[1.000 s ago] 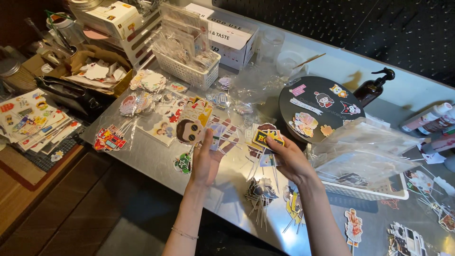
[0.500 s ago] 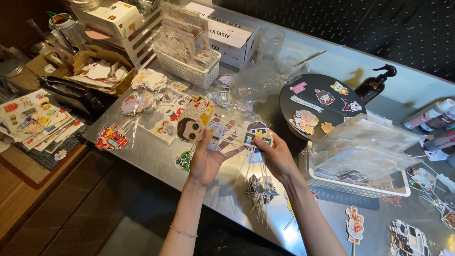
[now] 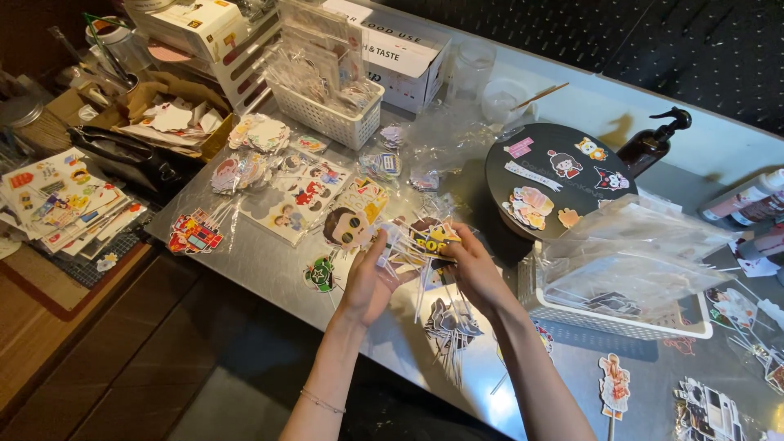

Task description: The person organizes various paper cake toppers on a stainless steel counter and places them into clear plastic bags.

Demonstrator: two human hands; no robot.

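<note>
Over the front of the grey table (image 3: 269,269), my left hand (image 3: 369,282) and my right hand (image 3: 474,273) hold between them a bunch of paper cutout toppers on white sticks (image 3: 412,241). The left palm faces up under the sticks, fingers around them. The right hand pinches a yellow-and-black cutout (image 3: 437,238) at the top of the bunch. A large cartoon face cutout (image 3: 347,227) sits at the left fingertips. Below the hands, another bundle of dark toppers (image 3: 449,322) lies on the table.
A round black tray (image 3: 523,175) with stickers stands behind the right hand, a brown pump bottle (image 3: 653,143) beyond it. A white basket (image 3: 621,322) with clear bags sits right. Another white basket (image 3: 327,122), boxes and sticker sheets (image 3: 61,200) lie left and behind.
Both hands have drawn nearer to me and closer together, gathering the sticks; the bunch now sits between both palms, and the view has shifted slightly.
</note>
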